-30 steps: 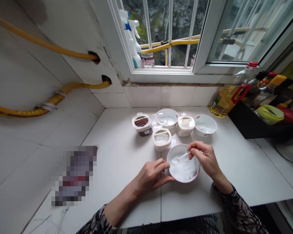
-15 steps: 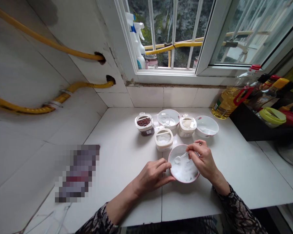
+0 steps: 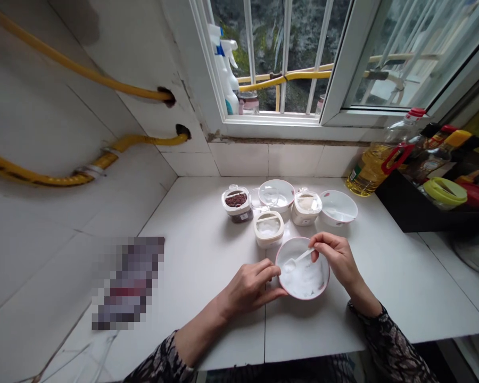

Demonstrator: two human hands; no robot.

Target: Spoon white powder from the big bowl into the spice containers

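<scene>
My left hand grips the left side of a white bowl with a pink rim, thumb low and fingers on the edge. White granular powder covers the inside of that bowl. Between the thumb and fingers of my right hand is the handle of a small white spoon, its scoop down at the powder. Just behind the bowl stands an open-topped jar of white powder. Further back are a jar of dark red beans and a jar with pale contents.
Two more white bowls, a back bowl and a right bowl, stand near the tiled wall. An oil bottle and a black rack of condiments are at the right. A blurred patch covers something at left.
My right hand has shifted slightly right and tilted, showing more of the spoon handle. The spoon's scoop is a little lower in the bowl. My left hand keeps its hold.
</scene>
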